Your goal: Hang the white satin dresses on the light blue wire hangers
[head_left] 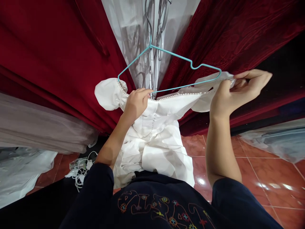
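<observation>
A white dress (164, 140) with a pearl-beaded neckline and puffed sleeves hangs in front of me. Its left sleeve is looped over one end of a light-blue hanger (171, 54), whose hook points up. My left hand (138, 100) is closed around the neckline and the hanger's bottom bar near the middle. Out at the hanger's other end, my right hand (238, 89) pinches the dress's right sleeve (202, 103) between thumb and fingers. That sleeve is stretched out to the side, by the hanger's tip.
Dark red curtains (59, 47) flank white hangers (154, 63) and pale fabric behind the dress. Sheer grey fabric (43, 121) hangs at the left. White cables (81, 175) lie in a tangle at the lower left. Red tiles (259, 168) cover the floor.
</observation>
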### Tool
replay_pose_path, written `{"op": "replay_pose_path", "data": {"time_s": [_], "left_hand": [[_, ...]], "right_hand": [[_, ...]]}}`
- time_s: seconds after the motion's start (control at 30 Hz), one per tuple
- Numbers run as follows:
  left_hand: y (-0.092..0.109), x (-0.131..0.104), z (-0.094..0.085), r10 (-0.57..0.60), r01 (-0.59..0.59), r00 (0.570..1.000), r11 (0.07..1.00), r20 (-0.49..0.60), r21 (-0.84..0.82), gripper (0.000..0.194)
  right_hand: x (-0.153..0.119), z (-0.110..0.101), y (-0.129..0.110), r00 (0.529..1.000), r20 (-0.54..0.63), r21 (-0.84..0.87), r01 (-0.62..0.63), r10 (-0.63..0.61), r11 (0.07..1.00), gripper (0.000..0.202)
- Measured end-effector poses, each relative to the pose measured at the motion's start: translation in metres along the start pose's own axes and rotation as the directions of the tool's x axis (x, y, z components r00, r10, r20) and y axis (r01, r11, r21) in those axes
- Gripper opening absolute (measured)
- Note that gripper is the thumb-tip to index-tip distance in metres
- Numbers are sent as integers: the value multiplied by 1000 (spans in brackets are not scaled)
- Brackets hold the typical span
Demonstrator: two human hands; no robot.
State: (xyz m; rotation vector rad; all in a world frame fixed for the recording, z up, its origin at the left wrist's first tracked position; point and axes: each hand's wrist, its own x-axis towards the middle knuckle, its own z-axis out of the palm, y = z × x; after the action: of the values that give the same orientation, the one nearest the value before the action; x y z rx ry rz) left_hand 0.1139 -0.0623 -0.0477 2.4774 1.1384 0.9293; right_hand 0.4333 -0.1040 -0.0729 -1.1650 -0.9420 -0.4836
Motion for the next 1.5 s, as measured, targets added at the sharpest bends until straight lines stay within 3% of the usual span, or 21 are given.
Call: {"op": "replay_pose_path", "data": {"time_s": [0.17, 0.3, 0.37, 0.47, 0.5, 0.53, 0.63, 0.7, 0.77, 0.87, 0.9, 0.93, 1.0, 1.1, 1.2, 1.27, 1.33, 1.43, 1.5], "left_hand": [[4, 2, -4, -20, 17, 998, 999, 66, 38, 47], [3, 0, -9, -16, 8, 996, 996, 90, 91, 46], [2, -1, -11, -25, 13, 994, 993, 106, 118, 47], [2, -2, -13, -52, 35, 993, 987, 110, 155, 47], [2, -3, -13, -53, 36, 993, 987, 108, 157, 46], [2, -4, -13, -47, 31, 993, 988, 104, 151, 45], [2, -7, -11, -14, 4, 996, 993, 86, 117, 44], [3, -7, -10, -1, -5, 998, 995, 66, 100, 43], [2, -6, -7, 11, -16, 999, 996, 52, 90, 43], [0, -4, -3, 28, -32, 999, 995, 39, 96, 42], [-1, -5, -1, 40, -43, 999, 995, 35, 91, 41], [-3, -6, 1, 63, -64, 998, 995, 25, 74, 41], [-7, -12, 5, 130, -130, 990, 991, -44, 17, 42], [-17, -23, 7, 159, -153, 939, 987, -305, 44, 44], [-32, -29, -1, 83, 43, 797, 980, -598, 193, 37], [-43, -27, -11, 42, 147, 742, 963, -670, 224, 44], [-54, -20, -22, -15, 176, 776, 965, -630, 194, 51], [-65, -9, -37, -105, 179, 862, 979, -497, 102, 41], [-70, -5, -48, -149, 193, 880, 980, -451, 54, 40]], "right_hand": [[45, 27, -44, 994, 85, -34, 68, -65, 997, 31], [55, 59, -69, 946, 319, -39, 66, -51, 997, 38], [56, 73, -72, 871, 489, -22, -34, 40, 999, 37], [58, 85, -70, 758, 621, 124, -349, 202, 929, 26], [58, 84, -71, 762, 610, 203, -416, 218, 886, 23], [57, 80, -73, 800, 562, 284, -426, 211, 859, 22], [45, 60, -85, 905, 415, 372, -258, 89, 892, 18], [26, 47, -94, 911, 412, 365, -157, -8, 918, 20], [2, 40, -97, 826, 550, 356, -97, -124, 930, 25], [-37, 43, -90, 561, 782, 302, 41, -272, 952, 32], [-48, 46, -86, 507, 814, 270, 102, -283, 958, 33], [-58, 49, -82, 496, 821, 235, 157, -283, 959, 34], [-72, 54, -76, 545, 794, 176, 216, -268, 960, 34], [-80, 57, -75, 631, 737, 162, 184, -243, 969, 32], [-82, 58, -79, 641, 732, 157, 169, -229, 973, 31], [-82, 57, -82, 630, 743, 152, 171, -227, 973, 31], [-81, 56, -83, 623, 752, 142, 167, -216, 976, 31], [-73, 55, -82, 596, 780, 118, 163, -193, 980, 28], [-66, 55, -82, 575, 798, 110, 158, -182, 981, 26]]}}
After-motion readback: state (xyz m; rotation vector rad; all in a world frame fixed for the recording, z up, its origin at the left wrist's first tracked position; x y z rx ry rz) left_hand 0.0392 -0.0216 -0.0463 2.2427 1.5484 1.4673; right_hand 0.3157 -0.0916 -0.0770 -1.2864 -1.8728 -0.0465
